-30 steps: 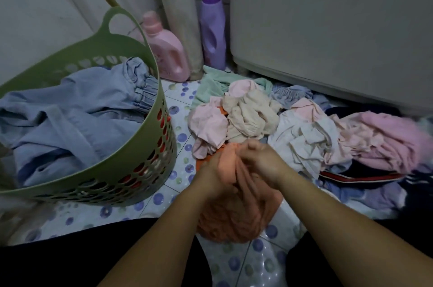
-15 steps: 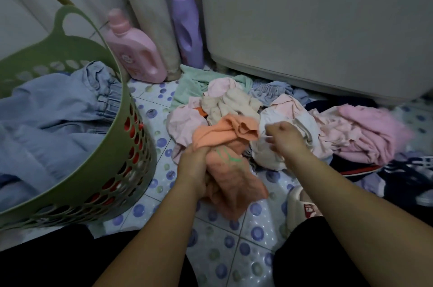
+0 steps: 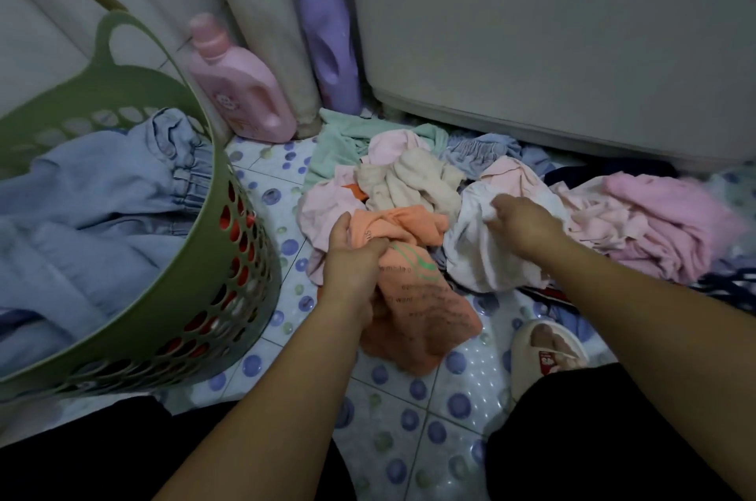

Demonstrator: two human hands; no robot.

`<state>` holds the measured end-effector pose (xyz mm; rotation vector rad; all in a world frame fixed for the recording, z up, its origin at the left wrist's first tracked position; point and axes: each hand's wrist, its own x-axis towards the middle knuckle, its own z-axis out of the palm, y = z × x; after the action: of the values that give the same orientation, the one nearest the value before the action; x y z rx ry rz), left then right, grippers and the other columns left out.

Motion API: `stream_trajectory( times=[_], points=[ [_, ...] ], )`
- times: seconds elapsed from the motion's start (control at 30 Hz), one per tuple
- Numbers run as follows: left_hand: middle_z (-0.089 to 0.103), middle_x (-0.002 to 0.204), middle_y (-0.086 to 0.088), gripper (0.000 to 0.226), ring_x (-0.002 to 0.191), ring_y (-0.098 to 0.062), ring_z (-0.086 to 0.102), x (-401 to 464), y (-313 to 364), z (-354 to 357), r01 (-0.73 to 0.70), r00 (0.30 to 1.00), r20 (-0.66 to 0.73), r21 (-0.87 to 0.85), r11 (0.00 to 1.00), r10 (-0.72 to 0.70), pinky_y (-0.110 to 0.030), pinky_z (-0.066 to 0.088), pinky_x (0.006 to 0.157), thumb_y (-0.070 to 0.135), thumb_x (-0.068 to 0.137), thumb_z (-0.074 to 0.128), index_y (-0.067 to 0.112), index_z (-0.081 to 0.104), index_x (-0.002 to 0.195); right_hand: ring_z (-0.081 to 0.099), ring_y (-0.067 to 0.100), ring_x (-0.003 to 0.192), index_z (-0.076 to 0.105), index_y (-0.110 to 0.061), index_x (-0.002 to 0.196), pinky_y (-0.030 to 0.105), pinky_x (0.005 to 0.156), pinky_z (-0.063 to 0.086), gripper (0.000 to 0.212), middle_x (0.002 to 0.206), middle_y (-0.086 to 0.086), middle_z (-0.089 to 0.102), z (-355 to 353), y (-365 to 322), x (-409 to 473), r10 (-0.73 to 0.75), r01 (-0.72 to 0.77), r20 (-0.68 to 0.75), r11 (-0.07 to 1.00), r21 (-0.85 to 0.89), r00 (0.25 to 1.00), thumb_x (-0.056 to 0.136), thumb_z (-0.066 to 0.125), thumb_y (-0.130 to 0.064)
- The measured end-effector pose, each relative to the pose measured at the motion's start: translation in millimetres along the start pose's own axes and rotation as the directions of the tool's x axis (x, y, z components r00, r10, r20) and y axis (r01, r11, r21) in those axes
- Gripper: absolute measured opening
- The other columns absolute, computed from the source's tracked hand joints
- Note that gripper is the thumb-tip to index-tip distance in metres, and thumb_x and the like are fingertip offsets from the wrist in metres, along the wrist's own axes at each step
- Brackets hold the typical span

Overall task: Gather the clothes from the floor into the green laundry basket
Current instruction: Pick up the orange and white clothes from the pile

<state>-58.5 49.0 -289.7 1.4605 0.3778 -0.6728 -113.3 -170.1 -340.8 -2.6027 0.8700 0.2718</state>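
Observation:
My left hand [image 3: 352, 259] grips a bunched orange shirt [image 3: 421, 304] with dark print, which hangs down onto the tiled floor. My right hand [image 3: 519, 224] pinches a white garment [image 3: 478, 259] at the front of the clothes pile. Behind them lie a cream piece [image 3: 413, 183], pale pink pieces [image 3: 323, 210], a mint green one [image 3: 339, 144], a grey-blue one [image 3: 482, 152] and a brighter pink heap [image 3: 671, 222]. The green laundry basket [image 3: 192, 287] stands on the left, with light blue denim [image 3: 82, 222] draped inside and over its rim.
A pink detergent bottle [image 3: 241, 91] and a purple bottle [image 3: 327, 38] stand against the wall behind the pile. A large white appliance [image 3: 552, 34] fills the back right. My foot in a cream slipper [image 3: 544, 349] rests on the dotted tiles at the right.
My right hand let go of the orange shirt and moved right onto the white garment. My left hand kept the orange shirt bunched. The view shifted, so the basket appears further left.

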Motion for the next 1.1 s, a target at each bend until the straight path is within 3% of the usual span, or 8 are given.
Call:
stream_trajectory(
  times=[0.13,0.4,0.5,0.6,0.7,0.8,0.93,1.1],
  points=[
    [0.044,0.141,-0.009,0.069,0.118,-0.034,0.056,-15.9,14.0,7.9,-0.095,0.994,0.053,0.081,0.992,0.091,-0.05,0.048,0.1,0.001,0.092,0.051,0.036,0.027,0.147,0.049,0.022,0.077,0.053,-0.025,0.086,0.032,0.068,0.04,0.013,0.086,0.007,0.053,-50.9,-51.5,-15.3,-0.067,-0.121,0.197,0.59,0.798,0.978,0.093,0.045,-0.017],
    [0.059,0.127,-0.005,0.077,0.11,-0.021,0.06,-65.0,42.8,-0.2,-0.351,0.887,0.345,0.074,0.933,0.307,-0.016,0.055,0.071,-0.01,0.082,0.063,0.022,0.032,0.145,0.054,0.014,0.06,0.049,-0.023,0.079,0.026,0.058,0.047,0.017,0.073,0.0,0.056,-131.9,-149.0,-90.8,-0.435,0.033,0.059,0.2,0.979,0.899,0.096,0.05,-0.02],
    [0.067,0.1,-0.001,0.042,0.098,-0.023,0.066,-72.3,54.9,-8.3,-0.406,0.9,0.218,0.109,0.907,0.377,-0.038,0.057,0.087,0.002,0.078,0.072,0.022,0.057,0.111,0.059,0.016,0.061,0.05,-0.022,0.084,0.031,0.061,0.051,0.013,0.074,0.003,0.059,-149.0,-172.1,-114.1,-0.534,0.053,0.007,0.097,0.994,0.846,0.096,0.049,-0.018],
    [0.07,0.1,-0.019,0.023,0.099,-0.039,0.066,-74.6,62.6,-19.5,-0.373,0.926,0.087,0.054,0.926,0.368,-0.058,0.051,0.092,0.005,0.069,0.068,0.021,0.063,0.086,0.063,0.013,0.061,0.052,-0.022,0.079,0.034,0.069,0.053,0.018,0.07,-0.002,0.063,-149.1,-176.7,-125.4,-0.541,0.066,0.006,0.114,0.991,0.841,0.096,0.051,-0.017],
    [0.068,0.087,-0.017,0.023,0.079,-0.033,0.067,-81.1,70.8,-29.4,-0.317,0.946,0.045,-0.051,0.947,0.32,-0.044,0.055,0.082,-0.005,0.079,0.06,0.018,0.062,0.084,0.062,0.011,0.07,0.053,-0.024,0.084,0.027,0.067,0.053,0.017,0.083,-0.001,0.062,-139.1,-162.0,-123.3,-0.437,0.095,-0.001,0.193,0.977,0.9,0.093,0.054,-0.009],
    [0.062,0.075,-0.008,0.028,0.05,-0.019,0.063,-82.8,82.6,-37.6,-0.275,0.959,0.022,-0.19,0.943,0.284,-0.023,0.053,0.052,-0.011,0.087,0.051,0.016,0.057,0.086,0.057,0.017,0.082,0.055,-0.02,0.099,0.026,0.066,0.045,0.021,0.108,0.009,0.059,-117.5,-135.3,-111.3,-0.272,0.119,0.024,0.495,0.861,0.962,0.092,0.051,-0.001],
    [0.061,0.082,-0.008,0.037,0.063,-0.02,0.061,-86.7,99.5,-42.4,-0.219,0.97,0.026,-0.333,0.917,0.241,-0.022,0.054,0.044,-0.007,0.092,0.046,0.012,0.054,0.123,0.054,0.026,0.108,0.043,-0.023,0.135,0.037,0.082,0.049,0.064,0.133,0.007,0.052,-72.2,-102.3,-100.0,-0.22,-0.015,0.368,0.842,0.539,0.903,0.079,0.059,0.002],
    [0.061,0.084,-0.013,0.042,0.038,-0.016,0.065,-91.0,117.4,-40.8,-0.13,0.981,0.067,-0.47,0.873,0.183,-0.022,0.052,0.037,-0.006,0.094,0.044,0.0,0.048,0.135,0.035,0.02,0.132,0.019,-0.037,0.147,0.04,0.108,0.037,0.109,0.144,-0.007,0.037,-40.4,-115.5,-104.0,-0.433,0.025,0.461,0.749,0.662,0.774,0.064,0.085,-0.013]
  ],
)
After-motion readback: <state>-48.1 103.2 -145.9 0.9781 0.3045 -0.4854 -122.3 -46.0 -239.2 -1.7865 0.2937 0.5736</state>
